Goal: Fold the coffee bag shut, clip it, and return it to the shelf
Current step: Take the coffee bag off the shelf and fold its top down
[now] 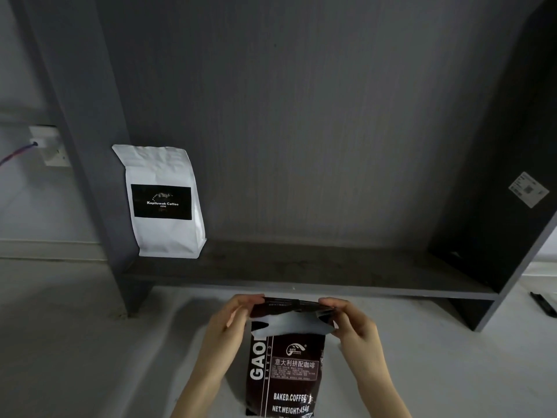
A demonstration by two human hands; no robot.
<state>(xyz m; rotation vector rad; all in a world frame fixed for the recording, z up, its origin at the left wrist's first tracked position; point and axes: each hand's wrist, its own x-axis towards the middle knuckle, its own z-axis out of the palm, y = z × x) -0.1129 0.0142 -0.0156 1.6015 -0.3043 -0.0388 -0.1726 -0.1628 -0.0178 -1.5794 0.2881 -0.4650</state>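
Note:
A dark brown coffee bag (286, 375) with white lettering stands on the pale tabletop just in front of the shelf. Its top is bent over toward me, showing the silvery inner lining (289, 324). My left hand (232, 321) pinches the left corner of the bag's top, and my right hand (349, 324) pinches the right corner. The dark grey shelf board (301, 273) runs just behind the bag. No clip shows on the bag or in my hands.
A white coffee bag (164, 203) with a black label stands at the shelf's left end against the upright. The shelf's dark right wall (497, 206) carries a white sticker. A black object (544, 306) lies on the table at far right. A wall socket (49, 149) sits at left.

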